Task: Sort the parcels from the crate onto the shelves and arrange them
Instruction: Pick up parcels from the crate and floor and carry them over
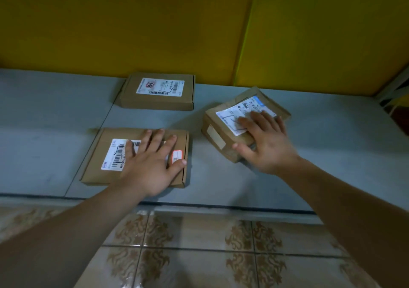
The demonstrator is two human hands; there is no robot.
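**Two flat palms on two parcels, a third against the wall**

The back parcel (158, 93) is a flat brown box lying label up, its long axis side to side and its far edge against the yellow wall (132, 22). Directly in front of it, apart from it, lies a second flat parcel (95, 161), square with it, long axis also side to side and label up. To the right of the back parcel and slightly nearer sits a thicker taped parcel (221, 137), turned askew with one corner pointing toward the person; its long axis is hard to judge.

The left hand (150, 161) lies spread and flat on the second parcel, fingers straight, partly covering the label. The right hand (263, 141), motion-blurred, rests flat on top of the taped parcel, fingers straight over its label and thumb stretched out at the near corner. Neither hand grips anything.

All three parcels lie on a grey shelf (44, 132). Patterned floor tiles (199, 254) show below its front edge.
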